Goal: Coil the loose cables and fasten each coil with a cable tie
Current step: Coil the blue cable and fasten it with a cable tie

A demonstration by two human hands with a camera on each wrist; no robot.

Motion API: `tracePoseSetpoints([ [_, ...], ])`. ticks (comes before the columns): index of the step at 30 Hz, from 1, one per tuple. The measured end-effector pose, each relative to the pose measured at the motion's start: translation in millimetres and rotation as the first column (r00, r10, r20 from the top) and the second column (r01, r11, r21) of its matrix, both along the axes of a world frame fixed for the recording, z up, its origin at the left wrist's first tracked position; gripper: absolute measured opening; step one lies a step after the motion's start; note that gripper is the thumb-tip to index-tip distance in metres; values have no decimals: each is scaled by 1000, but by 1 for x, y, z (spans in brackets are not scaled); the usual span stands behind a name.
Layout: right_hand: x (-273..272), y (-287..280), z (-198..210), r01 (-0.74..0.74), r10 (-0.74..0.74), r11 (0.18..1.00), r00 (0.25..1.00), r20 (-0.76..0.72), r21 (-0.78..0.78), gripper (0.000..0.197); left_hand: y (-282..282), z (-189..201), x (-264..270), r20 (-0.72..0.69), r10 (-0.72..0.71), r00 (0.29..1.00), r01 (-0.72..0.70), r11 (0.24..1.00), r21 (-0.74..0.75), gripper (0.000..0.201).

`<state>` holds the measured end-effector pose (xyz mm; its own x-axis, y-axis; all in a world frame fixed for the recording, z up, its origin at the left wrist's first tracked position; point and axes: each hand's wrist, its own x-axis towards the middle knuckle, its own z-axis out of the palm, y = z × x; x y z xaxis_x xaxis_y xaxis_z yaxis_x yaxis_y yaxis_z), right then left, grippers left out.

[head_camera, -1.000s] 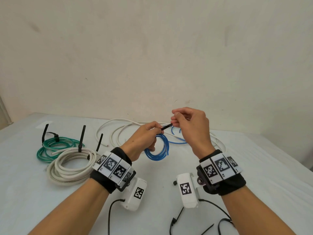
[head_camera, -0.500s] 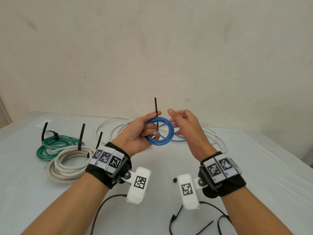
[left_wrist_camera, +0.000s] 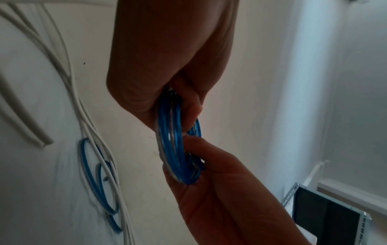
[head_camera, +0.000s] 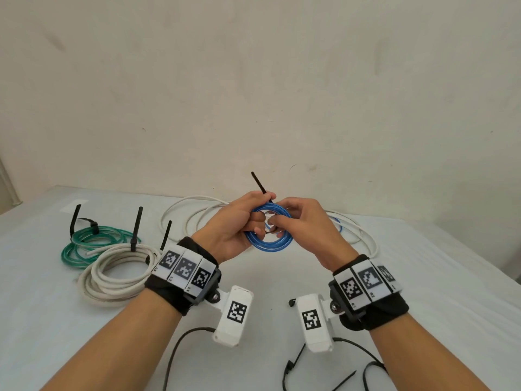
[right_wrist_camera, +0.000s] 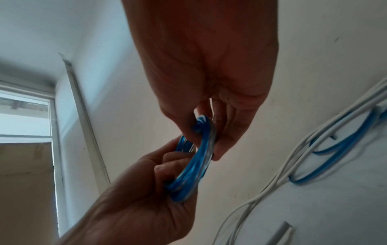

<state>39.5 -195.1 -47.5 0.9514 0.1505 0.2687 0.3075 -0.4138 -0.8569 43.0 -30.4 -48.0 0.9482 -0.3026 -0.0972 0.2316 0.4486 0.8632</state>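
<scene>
A small blue cable coil (head_camera: 270, 243) is held up above the table between both hands. My left hand (head_camera: 239, 225) grips its left side, fingers curled through the ring (left_wrist_camera: 169, 145). A black cable tie (head_camera: 260, 186) sticks up from the coil's top by my left fingers. My right hand (head_camera: 298, 224) pinches the coil's right side (right_wrist_camera: 204, 149), thumb and fingers around the strands. Behind them a loose white cable (head_camera: 363, 235) and a loose blue cable (left_wrist_camera: 98, 179) lie spread on the table.
At the left lie a tied green coil (head_camera: 93, 244) and a tied white coil (head_camera: 118, 275), black tie tails standing up. Spare black cable ties (head_camera: 344, 380) lie near the table's front edge. The table (head_camera: 439, 277) stands against a plain wall.
The right hand, open beside the coil half a second ago, now pinches its right side. The coil has dropped slightly and the tie tail leans to the left.
</scene>
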Motion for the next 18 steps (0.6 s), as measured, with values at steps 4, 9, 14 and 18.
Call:
tracePoseSetpoints([
  [4, 1, 1, -5, -12, 16, 996, 999, -39, 89, 18, 1, -1, 2, 36, 18, 999, -20, 997, 73, 14],
  [9, -2, 2, -4, -47, 85, 951, 990, -110, 306, 26, 1, -3, 4, 54, 79, 995, -84, 992, 91, 19],
  [14, -17, 1, 8, -167, 172, 977, 985, -28, 136, 25, 6, -2, 6, 2, 133, 991, -133, 989, 59, 20],
  [18, -18, 5, 9, -66, 70, 997, 984, 163, -27, 16, 4, -1, 4, -34, 130, 991, -129, 991, 39, 23],
])
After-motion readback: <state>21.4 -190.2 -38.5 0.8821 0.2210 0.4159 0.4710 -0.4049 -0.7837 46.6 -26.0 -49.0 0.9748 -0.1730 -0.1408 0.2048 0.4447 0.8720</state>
